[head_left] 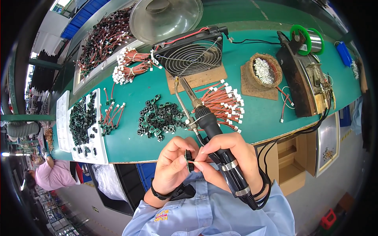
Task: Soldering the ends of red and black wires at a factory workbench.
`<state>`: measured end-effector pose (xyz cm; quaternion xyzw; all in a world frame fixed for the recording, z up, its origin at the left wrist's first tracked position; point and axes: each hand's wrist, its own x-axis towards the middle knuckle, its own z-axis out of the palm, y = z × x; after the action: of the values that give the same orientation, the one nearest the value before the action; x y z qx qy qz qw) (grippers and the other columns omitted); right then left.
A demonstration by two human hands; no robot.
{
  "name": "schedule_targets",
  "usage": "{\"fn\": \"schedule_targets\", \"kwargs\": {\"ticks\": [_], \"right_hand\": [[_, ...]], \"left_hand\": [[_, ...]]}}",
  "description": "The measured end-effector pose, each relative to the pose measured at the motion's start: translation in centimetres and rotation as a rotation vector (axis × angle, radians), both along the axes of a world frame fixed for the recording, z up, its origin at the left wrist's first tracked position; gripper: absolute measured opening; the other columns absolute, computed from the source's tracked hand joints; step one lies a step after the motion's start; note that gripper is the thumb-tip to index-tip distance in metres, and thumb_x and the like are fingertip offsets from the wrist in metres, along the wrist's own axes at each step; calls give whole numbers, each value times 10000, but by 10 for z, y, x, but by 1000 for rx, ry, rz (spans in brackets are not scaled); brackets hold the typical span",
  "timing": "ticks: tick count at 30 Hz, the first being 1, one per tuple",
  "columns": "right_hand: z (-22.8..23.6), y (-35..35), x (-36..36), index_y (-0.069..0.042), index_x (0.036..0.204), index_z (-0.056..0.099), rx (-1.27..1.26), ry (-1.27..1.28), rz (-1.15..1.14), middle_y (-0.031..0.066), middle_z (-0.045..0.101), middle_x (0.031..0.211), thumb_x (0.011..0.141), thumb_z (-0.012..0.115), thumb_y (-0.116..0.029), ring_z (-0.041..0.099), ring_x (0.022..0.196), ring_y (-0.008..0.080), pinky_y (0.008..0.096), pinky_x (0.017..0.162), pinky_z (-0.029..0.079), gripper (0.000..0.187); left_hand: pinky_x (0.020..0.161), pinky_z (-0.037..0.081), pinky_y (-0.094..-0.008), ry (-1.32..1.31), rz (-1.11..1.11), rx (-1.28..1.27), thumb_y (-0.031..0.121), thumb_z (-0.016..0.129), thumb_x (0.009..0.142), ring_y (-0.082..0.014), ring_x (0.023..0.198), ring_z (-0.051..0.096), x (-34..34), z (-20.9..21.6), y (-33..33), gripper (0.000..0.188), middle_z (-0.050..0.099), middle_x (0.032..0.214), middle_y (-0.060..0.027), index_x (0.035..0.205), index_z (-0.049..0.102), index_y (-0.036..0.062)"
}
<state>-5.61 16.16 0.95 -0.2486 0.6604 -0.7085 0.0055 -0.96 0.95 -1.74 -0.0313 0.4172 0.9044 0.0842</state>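
Close to my body, past the table's front edge, my left hand (169, 167) pinches a small black component (189, 160) with a bit of green on it. My right hand (238, 153) is wrapped round a soldering iron (210, 125) with a thin metal feed tube clamped alongside; its tip points up and away. The right thumb and index fingertips also meet at the component, at a short red wire end, mostly hidden. Just beyond the hands lies a loose heap of black components (157, 118). A fan of red-and-black wires with white connectors (226, 102) spreads beyond the iron.
A black fan (191, 59) stands on a wooden board at the back. Right of it are a bowl (278, 69) of silvery bits and a dark box-like device (297, 84) with a solder spool (315, 41). White trays (101, 151) sit left. Cables (271, 145) hang at the right edge.
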Motion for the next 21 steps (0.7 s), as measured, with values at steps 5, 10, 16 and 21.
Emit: {"fn": "schedule_targets", "kwargs": {"ticks": [5,10,16,21], "right_hand": [[1,0,-1,-32,972,482,11,27,-20,71,624,779,703,695,54,640,689,129,248,600,505,353],[3,-1,0,-32,966,486,30,14,-8,73,621,789,693,700,58,644,693,133,246,599,505,358],[2,-1,-2,-34,954,497,80,53,-24,66,617,790,672,711,62,648,697,136,244,596,505,367],[4,-4,-2,-39,949,504,85,69,-48,61,613,791,661,719,61,650,694,141,245,592,504,372]], "left_hand": [[633,420,-257,29,22,-34,246,573,873,-151,773,481,-1,-1,0,270,488,887,-96,985,478,20],[643,420,-257,45,20,-27,238,568,878,-156,788,484,0,-3,-1,256,489,896,-90,988,481,24],[677,427,-272,-14,12,18,237,566,881,-169,808,489,-1,0,0,252,484,916,-80,1000,477,34],[705,430,-287,14,20,32,230,566,880,-172,821,486,0,-4,-2,248,479,919,-82,1006,470,39]]}}
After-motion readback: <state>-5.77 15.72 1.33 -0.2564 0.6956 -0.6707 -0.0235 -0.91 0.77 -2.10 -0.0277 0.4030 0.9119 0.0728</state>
